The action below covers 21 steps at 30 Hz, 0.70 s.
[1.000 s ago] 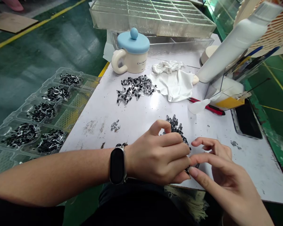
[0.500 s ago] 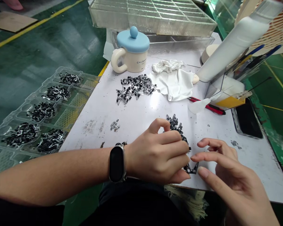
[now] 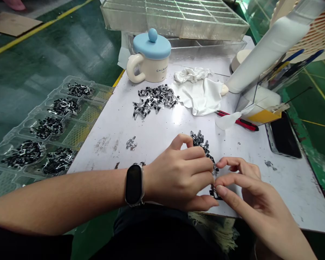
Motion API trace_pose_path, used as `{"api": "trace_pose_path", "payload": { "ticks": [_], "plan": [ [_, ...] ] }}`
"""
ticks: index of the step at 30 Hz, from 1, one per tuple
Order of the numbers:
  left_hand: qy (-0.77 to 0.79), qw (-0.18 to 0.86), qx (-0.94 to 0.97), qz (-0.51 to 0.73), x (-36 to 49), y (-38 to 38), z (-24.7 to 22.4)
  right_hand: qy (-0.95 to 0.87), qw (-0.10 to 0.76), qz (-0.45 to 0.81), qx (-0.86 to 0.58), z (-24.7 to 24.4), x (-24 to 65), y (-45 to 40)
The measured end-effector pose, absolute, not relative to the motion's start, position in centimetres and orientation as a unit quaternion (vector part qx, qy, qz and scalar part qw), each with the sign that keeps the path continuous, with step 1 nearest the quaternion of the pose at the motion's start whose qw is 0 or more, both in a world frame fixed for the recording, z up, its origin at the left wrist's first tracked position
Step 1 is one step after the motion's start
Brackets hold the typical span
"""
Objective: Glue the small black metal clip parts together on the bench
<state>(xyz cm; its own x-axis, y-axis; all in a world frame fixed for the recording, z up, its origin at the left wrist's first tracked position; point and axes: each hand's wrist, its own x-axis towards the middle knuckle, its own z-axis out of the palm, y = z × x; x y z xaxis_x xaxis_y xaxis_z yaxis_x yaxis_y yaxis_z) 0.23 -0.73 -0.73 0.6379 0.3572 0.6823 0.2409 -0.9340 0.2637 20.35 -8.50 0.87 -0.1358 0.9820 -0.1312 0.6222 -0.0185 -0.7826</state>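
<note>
My left hand [image 3: 182, 175], with a watch on its wrist, lies palm down near the table's front edge. Its fingers curl under and its thumb points right; whatever they hold is hidden beneath. From the right, my right hand [image 3: 249, 193] meets it, thumb and index tips pinched together at a small black part with metal [image 3: 215, 194]. That part shows only in a sliver between the hands. Just beyond the fingers runs a loose heap of small black and metal parts [image 3: 202, 142], partly covered by my left hand.
Another pile of black-and-metal parts [image 3: 155, 99] lies before a lidded mug [image 3: 155, 68]. Left stands a clear compartment tray [image 3: 96, 94] holding similar parts. A white cloth [image 3: 202, 95], red cutter [image 3: 246, 124], phone [image 3: 285, 139], pen holder [image 3: 265, 104] and white bottle [image 3: 268, 48] occupy the right.
My right hand has moved left, its thumb and index finger closing at the small part beside my left fingers. My left hand has barely shifted.
</note>
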Motion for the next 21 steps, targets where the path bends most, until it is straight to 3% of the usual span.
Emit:
{"api": "trace_pose_path", "payload": {
  "ticks": [21],
  "plan": [
    [0.145,0.035,0.902,0.404,0.23,-0.64,-0.93,-0.674,0.223,0.384,-0.59,1.18,20.38,-8.01]
  ]
}}
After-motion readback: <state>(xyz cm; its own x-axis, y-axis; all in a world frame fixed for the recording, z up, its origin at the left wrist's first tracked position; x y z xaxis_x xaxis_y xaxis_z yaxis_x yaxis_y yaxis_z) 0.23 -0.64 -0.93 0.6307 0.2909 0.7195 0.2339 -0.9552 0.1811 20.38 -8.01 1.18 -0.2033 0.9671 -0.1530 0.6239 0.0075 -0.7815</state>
